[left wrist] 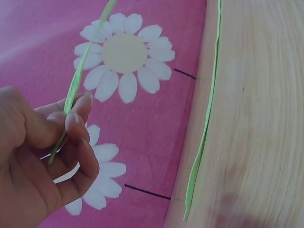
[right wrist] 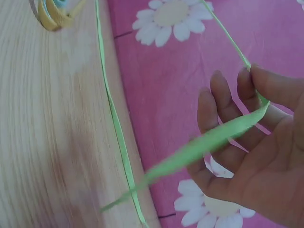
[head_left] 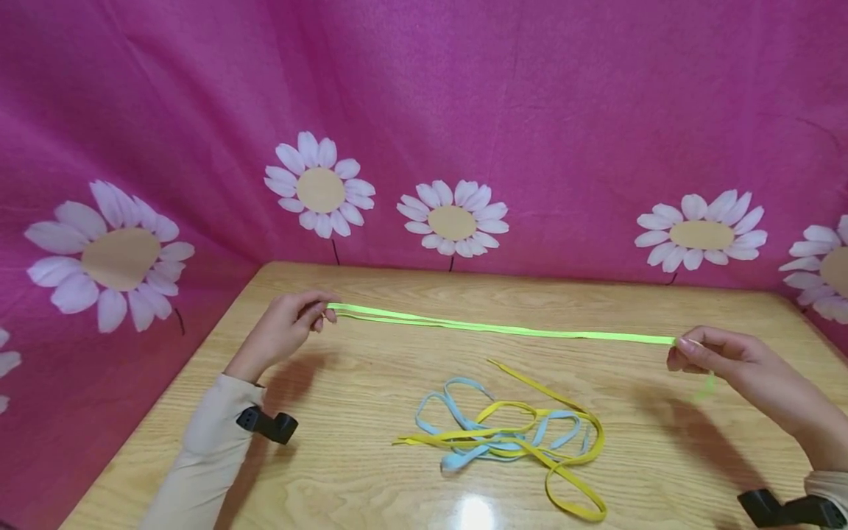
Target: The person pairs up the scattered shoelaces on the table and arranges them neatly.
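Observation:
A neon green shoelace [head_left: 503, 329] is stretched nearly straight above the table between both hands. My left hand [head_left: 297, 318] pinches its left end between thumb and fingers; a short tip pokes out below the grip in the left wrist view. The thumb and index finger of my right hand [head_left: 732, 361] pinch it near the right end, and a loose green tail [right wrist: 190, 154] hangs from that grip. A second green strand [left wrist: 209, 114] runs alongside, appearing to lie on the table in both wrist views; in the head view it partly merges with the held lace.
On the wooden table [head_left: 358, 456], a yellow shoelace [head_left: 576, 492] and a light blue shoelace [head_left: 457, 462] lie in a loose tangle nearer the front. A pink cloth [head_left: 563, 110] with daisies rises behind the table and along its left side.

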A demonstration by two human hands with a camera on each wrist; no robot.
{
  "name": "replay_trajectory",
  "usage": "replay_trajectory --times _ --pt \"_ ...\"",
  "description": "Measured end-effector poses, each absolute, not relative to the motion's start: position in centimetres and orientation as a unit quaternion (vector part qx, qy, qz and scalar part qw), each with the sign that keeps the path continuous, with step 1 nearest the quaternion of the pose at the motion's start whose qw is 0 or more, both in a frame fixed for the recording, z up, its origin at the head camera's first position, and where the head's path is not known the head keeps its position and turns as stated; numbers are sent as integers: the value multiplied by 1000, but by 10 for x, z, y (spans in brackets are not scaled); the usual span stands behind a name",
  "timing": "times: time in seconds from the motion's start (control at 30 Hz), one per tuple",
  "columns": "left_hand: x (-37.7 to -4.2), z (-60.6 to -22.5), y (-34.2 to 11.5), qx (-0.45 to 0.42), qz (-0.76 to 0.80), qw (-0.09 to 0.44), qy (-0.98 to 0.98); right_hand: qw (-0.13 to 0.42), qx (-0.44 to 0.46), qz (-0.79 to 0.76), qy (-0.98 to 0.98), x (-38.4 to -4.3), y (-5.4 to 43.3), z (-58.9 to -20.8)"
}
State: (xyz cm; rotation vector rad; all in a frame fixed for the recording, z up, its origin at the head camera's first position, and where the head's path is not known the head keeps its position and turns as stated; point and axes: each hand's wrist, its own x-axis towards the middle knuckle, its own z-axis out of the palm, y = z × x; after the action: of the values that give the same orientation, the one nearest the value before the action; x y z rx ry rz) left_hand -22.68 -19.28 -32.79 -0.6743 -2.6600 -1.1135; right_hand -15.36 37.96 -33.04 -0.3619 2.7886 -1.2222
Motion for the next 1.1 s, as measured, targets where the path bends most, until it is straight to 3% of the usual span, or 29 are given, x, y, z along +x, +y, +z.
replay_trajectory --times 0.2,0.63,1.1 --pt "-233 -331 -197 -234 -391 103 -884 37 -144 -481 864 -155 403 -341" --pt "-230 -331 -209 -188 -400 94 -892 140 -208 -621 743 -164 425 -345" --pt "-229 -331 -211 -183 -414 88 -887 125 -202 -650 721 -160 432 -344"
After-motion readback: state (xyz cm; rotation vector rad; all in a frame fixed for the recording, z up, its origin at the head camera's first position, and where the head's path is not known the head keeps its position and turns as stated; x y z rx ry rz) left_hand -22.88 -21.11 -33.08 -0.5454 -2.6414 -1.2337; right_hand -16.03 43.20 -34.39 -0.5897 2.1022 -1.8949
